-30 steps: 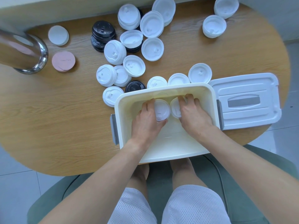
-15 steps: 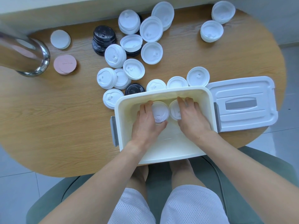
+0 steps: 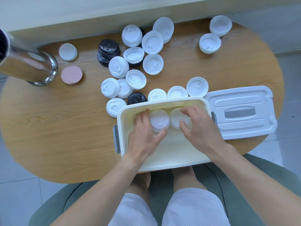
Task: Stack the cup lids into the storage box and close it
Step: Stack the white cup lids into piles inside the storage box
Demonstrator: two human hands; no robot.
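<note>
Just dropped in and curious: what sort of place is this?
Probably a home or small café back room: a round wooden table strewn with takeaway cup lids, a storage box and a tiled floor.

The cream storage box (image 3: pixel 164 154) stands open at the table's near edge with two white cup lids (image 3: pixel 159 119) side by side against its far wall, its white cover (image 3: pixel 241 111) flat to its right, and loose lids (image 3: pixel 135 79) scattered beyond it.

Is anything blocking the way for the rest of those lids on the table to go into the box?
Nothing visible does. The box is open; its cover lies beside it on the table. Only two lids and both hands are inside.
</note>
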